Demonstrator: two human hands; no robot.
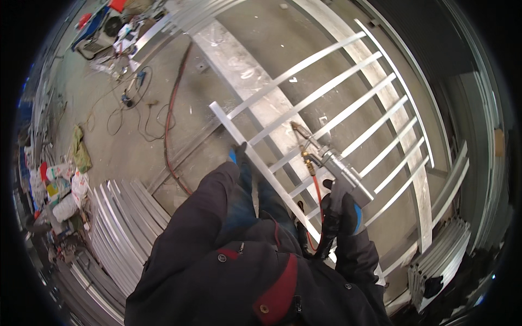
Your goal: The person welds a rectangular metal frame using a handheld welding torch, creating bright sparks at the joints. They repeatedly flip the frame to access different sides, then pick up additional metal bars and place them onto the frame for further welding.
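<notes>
Along the left edge of the frame we see a heap of crumpled white bags and litter (60, 190) on the grey concrete floor (119, 146), and just right of it, at lower left, a fanned stack of pale metal bars (122, 217). At upper left thin black cables (130, 108) coil on the floor, and a red hose (171, 114) runs down from the top toward the centre.

Left of centre our left hand (239, 160), in a dark glove with blue at the cuff, rests on the near rail of the silver metal grille frame with parallel crossbars (326, 108); whether its grip is clenched on the rail we cannot tell, since the dark sleeve hides most of it.

The grille frame fills the centre and right of the frame, slanting from upper centre to lower right, over a broad scuffed metal beam (244, 76).

Right of centre our right hand (345, 209), gloved in dark and blue, has its grip clenched around the silvery pistol-shaped tool with brass fittings (340, 168), held just over the crossbars.

At lower right another bundle of pale metal profiles (440, 255) lies beside the frame.
</notes>
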